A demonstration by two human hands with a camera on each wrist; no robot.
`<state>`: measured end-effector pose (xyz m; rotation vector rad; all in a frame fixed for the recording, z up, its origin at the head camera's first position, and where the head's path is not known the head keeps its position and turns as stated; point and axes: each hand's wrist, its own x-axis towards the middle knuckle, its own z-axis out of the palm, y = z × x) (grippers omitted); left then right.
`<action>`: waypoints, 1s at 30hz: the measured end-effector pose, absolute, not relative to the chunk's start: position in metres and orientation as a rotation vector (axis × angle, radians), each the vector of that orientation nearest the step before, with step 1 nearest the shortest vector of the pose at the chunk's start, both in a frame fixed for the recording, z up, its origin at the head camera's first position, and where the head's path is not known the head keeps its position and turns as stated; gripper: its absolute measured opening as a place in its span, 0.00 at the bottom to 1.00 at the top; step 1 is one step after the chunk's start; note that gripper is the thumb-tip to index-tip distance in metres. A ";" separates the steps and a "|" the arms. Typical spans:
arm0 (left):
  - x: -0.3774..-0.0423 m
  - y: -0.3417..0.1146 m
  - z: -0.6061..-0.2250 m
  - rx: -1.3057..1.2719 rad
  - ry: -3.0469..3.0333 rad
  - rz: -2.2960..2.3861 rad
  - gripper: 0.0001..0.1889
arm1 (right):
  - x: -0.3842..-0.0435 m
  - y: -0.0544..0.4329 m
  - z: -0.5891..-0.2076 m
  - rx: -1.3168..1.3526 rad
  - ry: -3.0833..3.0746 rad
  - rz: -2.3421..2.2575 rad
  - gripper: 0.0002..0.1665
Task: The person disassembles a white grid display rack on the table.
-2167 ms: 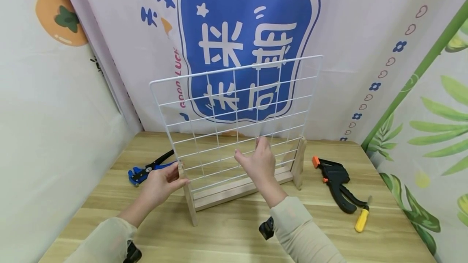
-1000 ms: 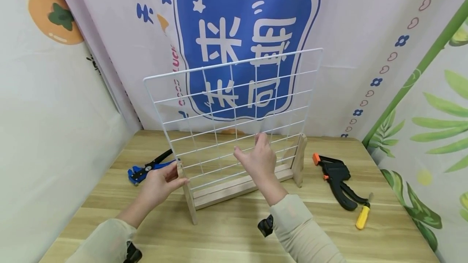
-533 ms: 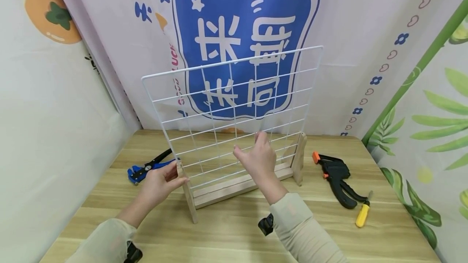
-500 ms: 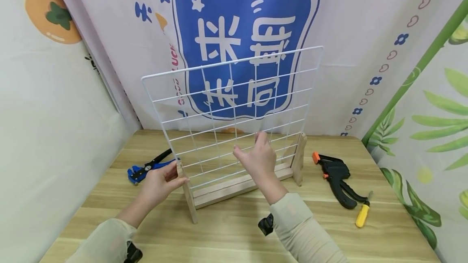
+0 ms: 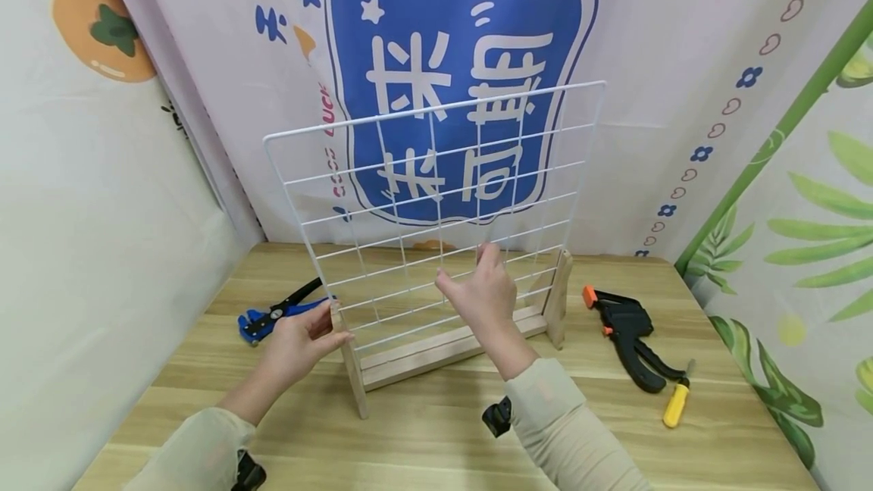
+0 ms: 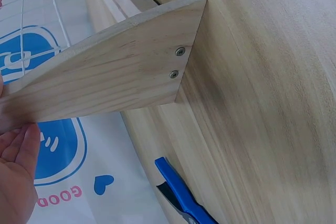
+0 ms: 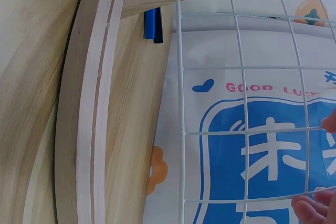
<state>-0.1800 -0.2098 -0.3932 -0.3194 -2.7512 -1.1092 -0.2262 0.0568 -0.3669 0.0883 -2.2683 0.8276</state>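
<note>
A white wire grid panel (image 5: 436, 226) stands upright between the side pieces of a wooden stand (image 5: 351, 370). My left hand (image 5: 300, 343) pinches the top of the stand's left side piece, between thumb and fingers. In the left wrist view that side piece (image 6: 121, 66) shows two screws near its foot. My right hand (image 5: 480, 298) grips the grid right of its middle, fingers curled at a wire. In the right wrist view the grid's bottom wire (image 7: 181, 103) is apart from the grooved base rail (image 7: 86, 119), and only some right fingertips (image 7: 310, 208) show.
Blue-and-black pliers (image 5: 276, 314) lie on the wooden table (image 5: 423, 453) behind my left hand. At the right lie a black clamp (image 5: 627, 332) with orange tips and a yellow-handled screwdriver (image 5: 675, 404). A printed curtain (image 5: 634, 97) hangs behind the table.
The grid has risen slightly within the stand, with my right hand on it. My left hand stays on the side piece. The head view has shifted a little.
</note>
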 end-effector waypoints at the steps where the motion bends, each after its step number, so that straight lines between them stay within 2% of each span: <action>1: -0.180 -0.210 -0.393 -0.321 -2.748 -1.110 0.34 | -0.226 0.057 -0.366 0.090 -2.269 0.829 0.32; 17: -0.179 -0.210 -0.393 -0.298 -2.791 -1.152 0.37 | -0.227 0.057 -0.362 0.104 -2.245 0.833 0.30; 30: -0.178 -0.210 -0.393 -0.310 -2.776 -1.129 0.36 | -0.228 0.057 -0.358 0.103 -2.242 0.830 0.31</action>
